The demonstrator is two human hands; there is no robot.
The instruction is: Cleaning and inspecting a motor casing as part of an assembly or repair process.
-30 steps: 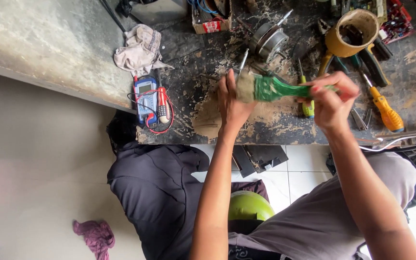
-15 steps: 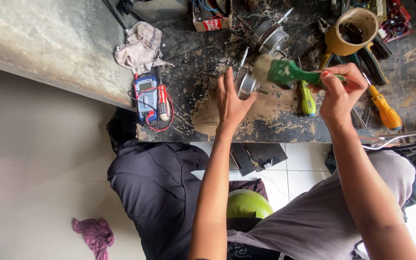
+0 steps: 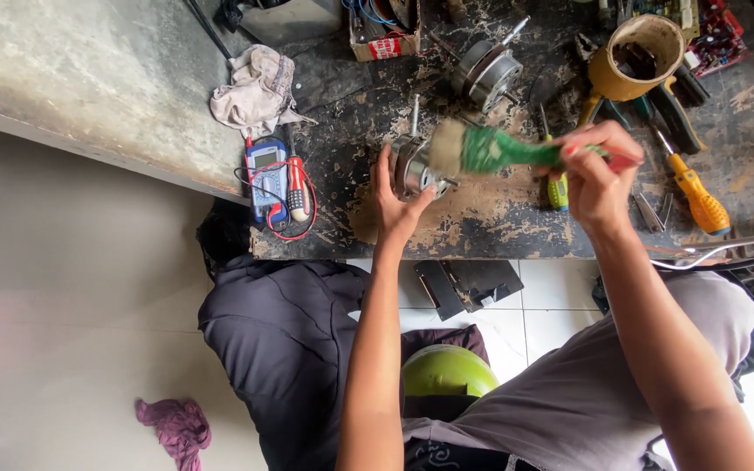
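My left hand (image 3: 393,196) grips a small metal motor part (image 3: 415,166) with a shaft pointing up, held against the worn dark workbench (image 3: 482,218). My right hand (image 3: 599,170) holds a green-handled paintbrush (image 3: 490,150) level, its pale bristles touching the top right of the motor part. A second, similar motor (image 3: 487,70) lies farther back on the bench.
A blue multimeter (image 3: 266,179) with red leads and a red screwdriver (image 3: 297,187) lies left of my left hand, under a crumpled rag (image 3: 255,87). A yellow tape roll (image 3: 634,57), pliers, an orange screwdriver (image 3: 695,196) and a green one sit at right. A green helmet (image 3: 447,371) lies below.
The brush has swept from right of the motor part back onto it, bristles now at its upper edge. My left hand has kept its hold on the part, shifting slightly.
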